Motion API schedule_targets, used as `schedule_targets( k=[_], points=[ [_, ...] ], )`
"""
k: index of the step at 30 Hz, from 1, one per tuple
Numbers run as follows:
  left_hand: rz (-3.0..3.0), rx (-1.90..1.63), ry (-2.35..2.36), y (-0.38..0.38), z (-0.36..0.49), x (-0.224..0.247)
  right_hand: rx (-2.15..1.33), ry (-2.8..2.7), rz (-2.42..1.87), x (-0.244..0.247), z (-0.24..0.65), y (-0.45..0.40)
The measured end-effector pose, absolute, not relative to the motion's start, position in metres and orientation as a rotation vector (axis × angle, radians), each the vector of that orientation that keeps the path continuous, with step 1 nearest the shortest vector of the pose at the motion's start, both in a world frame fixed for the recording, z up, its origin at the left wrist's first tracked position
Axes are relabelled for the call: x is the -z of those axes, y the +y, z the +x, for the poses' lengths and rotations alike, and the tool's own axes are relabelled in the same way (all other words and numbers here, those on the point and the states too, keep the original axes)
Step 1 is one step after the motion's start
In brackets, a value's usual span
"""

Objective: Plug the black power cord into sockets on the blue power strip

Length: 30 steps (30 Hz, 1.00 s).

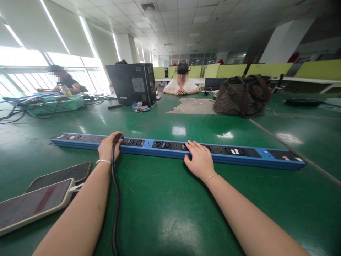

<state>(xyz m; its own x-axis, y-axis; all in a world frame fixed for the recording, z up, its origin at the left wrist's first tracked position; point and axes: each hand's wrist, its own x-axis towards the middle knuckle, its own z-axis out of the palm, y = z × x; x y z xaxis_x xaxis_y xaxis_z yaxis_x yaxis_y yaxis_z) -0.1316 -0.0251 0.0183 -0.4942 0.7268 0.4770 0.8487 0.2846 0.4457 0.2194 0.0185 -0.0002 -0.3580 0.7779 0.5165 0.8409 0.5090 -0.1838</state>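
A long blue power strip [165, 153] with black and blue sockets lies across the green table [149, 206]. My left hand [108, 145] is closed round the black plug [119, 137] of a thick cable [115, 202], at the strip's left half. That cable runs down toward the front edge of the view. Whether the plug sits in a socket is hidden by my fingers. My right hand [199, 159] rests on the strip right of its middle, fingers spread over the top and thumb at the front side.
Two phones [34, 202] [62, 174] lie at the left front. Farther back are a green basket [58, 105] with cables, a black computer case [130, 83], gloves [140, 107] and a brown bag [241, 96]. A person [182, 85] sits opposite, another [66, 81] at the left.
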Motion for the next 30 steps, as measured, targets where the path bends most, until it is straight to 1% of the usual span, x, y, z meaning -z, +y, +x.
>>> schedule_targets(
  k=[7, 10, 12, 14, 17, 19, 22, 27, 30],
  points=[
    [-1.659, 1.0, -2.18, -0.023, -0.141, -0.02, 0.17, -2.207, -1.324, 0.0, 0.219, 0.018],
    [-1.759, 0.983, -2.238, -0.023, -0.144, -0.028, 0.177, -2.204, -1.324, 0.001, 0.219, 0.018],
    [-1.779, 0.993, -2.356, -0.024, -0.142, -0.035, 0.18, -2.201, -1.321, 0.001, 0.219, 0.019],
    [-1.7, 1.126, -2.541, -0.025, -0.137, -0.042, 0.18, -2.2, -1.319, 0.001, 0.219, 0.019],
    [-1.439, 1.652, -2.782, -0.024, -0.125, -0.05, 0.176, -2.2, -1.323, 0.001, 0.219, 0.018],
    [-1.356, 1.745, -2.831, -0.022, -0.118, -0.054, 0.173, -2.197, -1.326, 0.001, 0.219, 0.018],
    [-1.343, 1.52, -2.901, -0.02, -0.116, -0.058, 0.173, -2.195, -1.322, 0.001, 0.219, 0.019],
    [-1.392, 0.918, -2.861, -0.02, -0.13, -0.06, 0.178, -2.191, -1.309, 0.001, 0.219, 0.019],
    [-1.428, 0.784, -2.779, -0.02, -0.138, -0.057, 0.179, -2.197, -1.309, 0.001, 0.219, 0.019]
  ],
)
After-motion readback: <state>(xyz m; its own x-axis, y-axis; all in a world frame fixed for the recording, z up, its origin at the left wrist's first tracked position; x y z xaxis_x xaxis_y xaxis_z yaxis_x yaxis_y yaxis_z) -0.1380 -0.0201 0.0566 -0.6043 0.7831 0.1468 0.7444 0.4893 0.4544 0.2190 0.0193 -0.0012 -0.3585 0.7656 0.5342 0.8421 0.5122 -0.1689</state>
